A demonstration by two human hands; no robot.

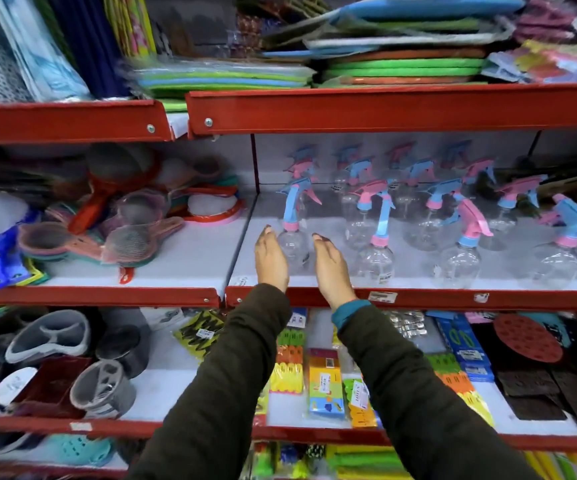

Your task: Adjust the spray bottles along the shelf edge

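While hands flank it | spray bottle (pixel 293 233) between left hand (pixel 270 258), right hand (pixel 330 268)

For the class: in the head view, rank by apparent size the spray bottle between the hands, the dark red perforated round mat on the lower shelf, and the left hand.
1. spray bottle
2. round mat
3. left hand
Bottle and mat look close; differing distance makes that order unsure.

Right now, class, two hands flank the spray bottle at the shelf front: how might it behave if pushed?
The bottle looks clear and empty, so probably light. Its tall trigger head may make it tip. The hands are open, fingers straight.
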